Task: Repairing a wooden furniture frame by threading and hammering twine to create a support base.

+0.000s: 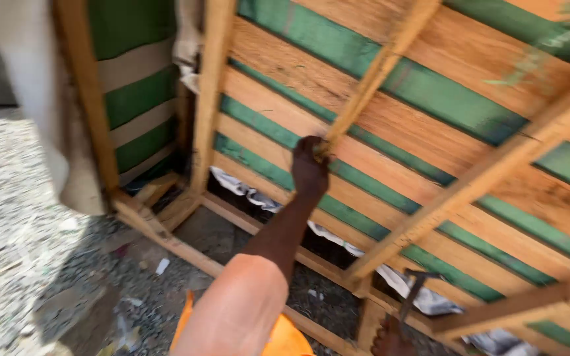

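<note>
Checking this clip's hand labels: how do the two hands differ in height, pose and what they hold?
The left hand is raised, arm outstretched, gripping a slanted wooden strut; the right hand sits low at the frame's bottom edge. The left holds part of the frame, the right a hammer. The left shows fully, the right only partly. Both are closed around something.
</note>
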